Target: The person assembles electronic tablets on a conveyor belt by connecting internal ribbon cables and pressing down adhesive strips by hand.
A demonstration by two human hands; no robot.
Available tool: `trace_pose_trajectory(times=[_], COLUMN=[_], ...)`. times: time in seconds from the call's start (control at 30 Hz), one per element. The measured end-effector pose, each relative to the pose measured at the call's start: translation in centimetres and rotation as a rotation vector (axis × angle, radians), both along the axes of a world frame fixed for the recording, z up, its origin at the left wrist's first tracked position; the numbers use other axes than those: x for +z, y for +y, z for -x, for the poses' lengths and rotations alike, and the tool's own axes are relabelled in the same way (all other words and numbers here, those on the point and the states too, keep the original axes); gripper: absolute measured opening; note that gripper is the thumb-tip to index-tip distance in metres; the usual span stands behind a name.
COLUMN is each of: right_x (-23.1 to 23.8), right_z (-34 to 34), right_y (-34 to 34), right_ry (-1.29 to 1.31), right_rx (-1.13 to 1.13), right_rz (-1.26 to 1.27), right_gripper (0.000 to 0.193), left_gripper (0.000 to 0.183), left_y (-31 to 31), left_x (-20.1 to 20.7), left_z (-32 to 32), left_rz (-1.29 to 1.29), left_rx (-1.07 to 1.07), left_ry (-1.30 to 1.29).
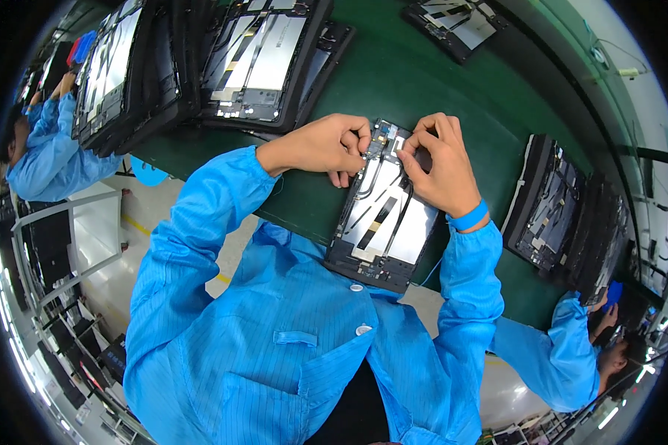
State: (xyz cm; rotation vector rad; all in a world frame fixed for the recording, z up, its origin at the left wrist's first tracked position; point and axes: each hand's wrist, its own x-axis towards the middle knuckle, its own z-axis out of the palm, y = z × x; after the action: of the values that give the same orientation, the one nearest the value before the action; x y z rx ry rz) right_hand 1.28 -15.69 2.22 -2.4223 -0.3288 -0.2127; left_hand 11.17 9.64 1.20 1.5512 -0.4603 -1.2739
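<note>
Two hands pinching at the top edge of an opened tablet [382, 222] on the green bench [423, 81].

Lying before my chest, the tablet tilts toward 1 o'clock. My left hand [321, 144], from 9 o'clock, closes its fingertips narrowly on a small part there; my right hand [438, 167], from 3 o'clock, curls with thumb and forefinger nipped on the same strip. Both wrists are lifted. I judge a hard tug could tear the thin black cables [384, 194].
</note>
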Motion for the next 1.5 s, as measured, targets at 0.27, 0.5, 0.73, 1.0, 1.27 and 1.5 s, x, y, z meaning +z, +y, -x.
trace_pose_trajectory(times=[0.27,0.5,0.73,1.0,1.27,1.5], right_x=[1.0,1.1,1.4,1.6,1.5,0.0], right_z=[0.1,0.5,1.4,3.7,5.6,7.6], right_y=[-0.7,-0.9,-0.7,0.5,0.8,-0.8], right_ry=[0.165,0.263,0.221,-0.017,-0.068,-0.094], right_rx=[0.04,0.056,0.061,-0.024,-0.158,-0.306], right_rz=[-0.051,-0.083,-0.055,0.158,0.239,0.177], right_gripper=[0.011,0.016,0.009,0.024,0.021,0.018], left_gripper=[0.023,0.021,0.016,0.022,0.025,0.024], left_y=[-0.1,-0.5,-0.7,-0.7,-1.1,-1.3], left_x=[-0.1,-0.8,-1.4,-2.1,-1.9,-2.6], left_z=[1.2,2.7,5.0,7.4,7.9,7.4], left_rz=[0.023,0.106,0.135,0.163,0.131,0.199], left_rx=[0.109,0.265,0.405,0.324,0.362,0.351], left_ry=[-0.033,-0.038,-0.528,-0.984,-1.126,-1.291])
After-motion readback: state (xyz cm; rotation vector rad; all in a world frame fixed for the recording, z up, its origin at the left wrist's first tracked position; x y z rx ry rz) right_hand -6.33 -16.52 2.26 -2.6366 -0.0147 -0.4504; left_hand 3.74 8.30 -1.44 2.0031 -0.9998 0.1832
